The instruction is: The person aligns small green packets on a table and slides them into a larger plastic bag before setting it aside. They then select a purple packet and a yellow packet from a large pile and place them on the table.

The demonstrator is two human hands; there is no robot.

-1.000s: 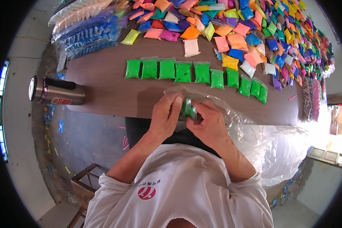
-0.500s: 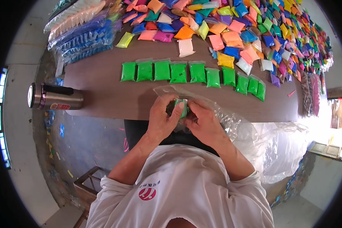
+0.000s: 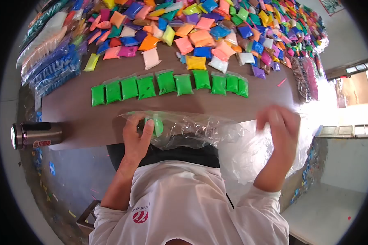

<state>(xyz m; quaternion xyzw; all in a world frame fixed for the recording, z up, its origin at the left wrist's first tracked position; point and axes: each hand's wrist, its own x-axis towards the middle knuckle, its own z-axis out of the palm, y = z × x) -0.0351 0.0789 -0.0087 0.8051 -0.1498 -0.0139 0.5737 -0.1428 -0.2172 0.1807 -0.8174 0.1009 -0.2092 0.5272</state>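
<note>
At the front edge of the table my left hand (image 3: pixel 135 132) is closed, its thumb pressed on a small green packet (image 3: pixel 158 127). A long clear plastic bag (image 3: pixel 192 127) stretches from that hand to the right, crinkled and overlapping the table edge. My right hand (image 3: pixel 281 124) is raised off to the right, past the far end of the bag, and its fingers are smeared by motion. Beyond the hands, several bright green packets (image 3: pixel 166 82) lie side by side in a slightly curved row.
A large heap of coloured packets (image 3: pixel 202 38) covers the back of the table (image 3: pixel 81 118). Filled clear bags (image 3: pixel 55 73) are stacked at the back left. A steel flask (image 3: pixel 39 134) lies at the left edge. More clear plastic sheeting (image 3: pixel 249 157) hangs at the right front.
My right hand has left the packet and swung out to the right. My left hand keeps the green packet, and the clear bag now lies stretched out to the right. The view has shifted right.
</note>
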